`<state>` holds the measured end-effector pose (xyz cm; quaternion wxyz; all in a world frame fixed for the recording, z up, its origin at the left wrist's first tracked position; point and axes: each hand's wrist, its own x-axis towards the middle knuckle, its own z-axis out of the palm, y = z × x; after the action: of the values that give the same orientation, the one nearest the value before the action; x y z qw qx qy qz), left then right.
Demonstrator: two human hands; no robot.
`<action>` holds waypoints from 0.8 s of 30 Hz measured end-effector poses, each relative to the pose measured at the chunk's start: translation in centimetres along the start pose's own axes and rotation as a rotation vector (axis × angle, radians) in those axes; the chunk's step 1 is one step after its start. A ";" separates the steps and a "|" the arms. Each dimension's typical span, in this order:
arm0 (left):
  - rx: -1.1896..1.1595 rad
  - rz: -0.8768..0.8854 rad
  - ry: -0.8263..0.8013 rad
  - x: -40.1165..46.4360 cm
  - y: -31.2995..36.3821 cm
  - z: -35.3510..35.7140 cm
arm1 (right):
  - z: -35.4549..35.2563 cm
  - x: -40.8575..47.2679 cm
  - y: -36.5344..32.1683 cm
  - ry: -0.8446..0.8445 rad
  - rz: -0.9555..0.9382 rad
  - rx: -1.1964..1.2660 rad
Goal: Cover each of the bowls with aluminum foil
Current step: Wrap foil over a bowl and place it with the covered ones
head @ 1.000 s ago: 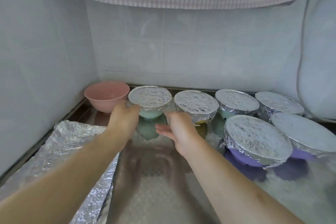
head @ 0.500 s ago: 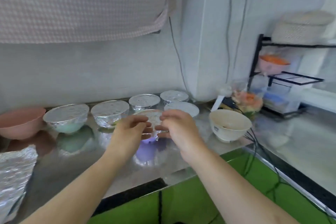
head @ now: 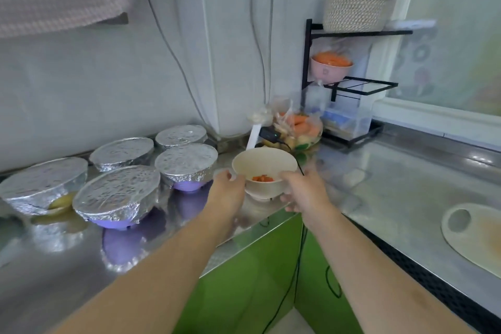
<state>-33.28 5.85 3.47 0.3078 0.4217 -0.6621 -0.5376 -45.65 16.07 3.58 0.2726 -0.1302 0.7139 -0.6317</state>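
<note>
Hands have swung from the foiled bowls (head: 187,163); your left hand (head: 227,189) and right hand (head: 303,191) fingers now clasp the uncovered cream bowl (head: 264,169), next for foil.

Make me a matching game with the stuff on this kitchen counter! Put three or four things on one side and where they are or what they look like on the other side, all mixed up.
Things:
1. cream bowl
2. front purple bowl
3. pink bowl
4. cutting board

States:
A. up on the black rack, filled with orange food
B. held between the left hand and right hand
C. lying flat at the far right of the counter
D. topped with foil

Pairs: 1-B, 2-D, 3-A, 4-C
</note>
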 end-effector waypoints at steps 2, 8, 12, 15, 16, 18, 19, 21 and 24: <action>0.005 0.020 -0.001 1.0 0.3 1.0 | 0.2 1.1 0.0 -0.060 0.025 -0.016; 0.043 0.062 0.006 1.7 0.2 1.4 | 1.3 1.9 0.3 -0.079 -0.048 0.054; 0.014 0.097 0.059 0.3 0.9 -0.4 | 1.7 -0.2 -0.8 -0.080 -0.150 -0.007; -0.014 0.094 0.114 -1.9 1.5 -3.5 | 3.2 -3.4 -2.0 -0.120 -0.229 -0.021; -0.016 0.092 0.138 -2.7 1.7 -4.9 | 4.0 -4.6 -2.2 -0.140 -0.255 -0.026; -0.014 0.108 0.201 -4.6 1.7 -8.3 | 6.2 -7.3 -2.6 -0.193 -0.296 -0.016; -0.017 0.119 0.234 -5.7 1.7 -10.2 | 7.5 -8.8 -2.7 -0.219 -0.310 -0.008; -0.031 0.136 0.295 -7.9 1.1 -14.4 | 10.3 -12.0 -2.7 -0.277 -0.328 0.002; 0.010 0.131 0.406 -11.4 -0.6 -21.3 | 15.2 -16.8 -2.0 -0.379 -0.339 -0.001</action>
<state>-9.63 6.36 8.34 0.4669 0.4791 -0.6152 -0.4171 -23.77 11.99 8.53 0.2916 -0.3643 0.6184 -0.6323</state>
